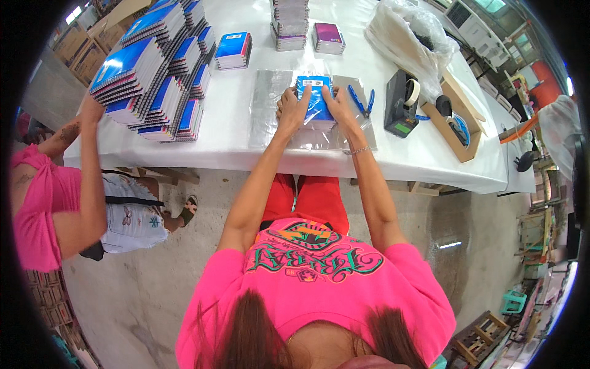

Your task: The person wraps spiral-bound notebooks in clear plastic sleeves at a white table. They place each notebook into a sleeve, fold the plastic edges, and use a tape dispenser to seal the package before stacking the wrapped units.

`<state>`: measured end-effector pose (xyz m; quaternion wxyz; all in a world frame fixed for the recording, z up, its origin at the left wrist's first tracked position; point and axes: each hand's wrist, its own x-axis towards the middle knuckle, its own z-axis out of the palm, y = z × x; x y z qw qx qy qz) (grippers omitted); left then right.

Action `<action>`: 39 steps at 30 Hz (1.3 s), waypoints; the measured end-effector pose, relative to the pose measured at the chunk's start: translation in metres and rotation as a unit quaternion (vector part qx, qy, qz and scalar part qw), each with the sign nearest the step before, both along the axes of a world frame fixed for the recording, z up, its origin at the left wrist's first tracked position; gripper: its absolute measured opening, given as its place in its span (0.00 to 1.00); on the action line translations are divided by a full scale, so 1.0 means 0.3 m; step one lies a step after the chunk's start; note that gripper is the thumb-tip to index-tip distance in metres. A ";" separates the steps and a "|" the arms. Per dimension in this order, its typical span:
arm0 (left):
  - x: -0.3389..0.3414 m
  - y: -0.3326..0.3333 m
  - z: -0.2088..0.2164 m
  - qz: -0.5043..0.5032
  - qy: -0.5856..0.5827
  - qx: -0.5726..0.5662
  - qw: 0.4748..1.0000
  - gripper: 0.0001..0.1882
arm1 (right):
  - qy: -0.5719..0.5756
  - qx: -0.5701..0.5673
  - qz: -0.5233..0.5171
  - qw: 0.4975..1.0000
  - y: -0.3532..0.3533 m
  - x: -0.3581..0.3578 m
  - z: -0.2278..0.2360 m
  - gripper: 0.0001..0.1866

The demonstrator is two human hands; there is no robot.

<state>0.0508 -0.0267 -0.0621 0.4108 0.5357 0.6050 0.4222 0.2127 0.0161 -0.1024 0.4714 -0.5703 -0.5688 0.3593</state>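
Between my two hands is a small stack of blue-covered spiral notebooks (318,109), lying over clear plastic bags (267,126) on the white table. My left hand (291,109) grips the stack's left side, its thumb on the top cover. On the opposite side my right hand (339,106) holds it the same way, thumb also on the cover. Just right of that hand lie blue-handled pliers or snips (362,99), their handles spread. Past the notebooks stands a tall pile of wrapped notebooks (289,27), with a purple-covered stack (329,38) beside it.
High piles of spiral notebooks (157,80) crowd the left, with a blue-topped stack (233,49) near them. A tape dispenser (402,103), an open cardboard box (458,117) and a large plastic bag (409,31) occupy the right. A co-worker in pink (61,203) reaches toward the left piles.
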 end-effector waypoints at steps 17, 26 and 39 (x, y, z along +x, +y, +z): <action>-0.099 -0.131 0.001 -0.111 -0.196 0.262 0.938 0.46 | 0.089 0.151 0.187 0.967 -0.262 -0.085 0.136 0.46; -0.118 -0.153 0.100 0.006 -0.021 0.369 0.929 0.38 | 0.157 0.223 0.111 0.956 -0.291 -0.101 0.127 0.39; -0.168 -0.089 0.152 -0.056 0.157 0.433 0.886 0.21 | -0.048 0.274 0.089 0.956 -0.243 -0.076 0.181 0.25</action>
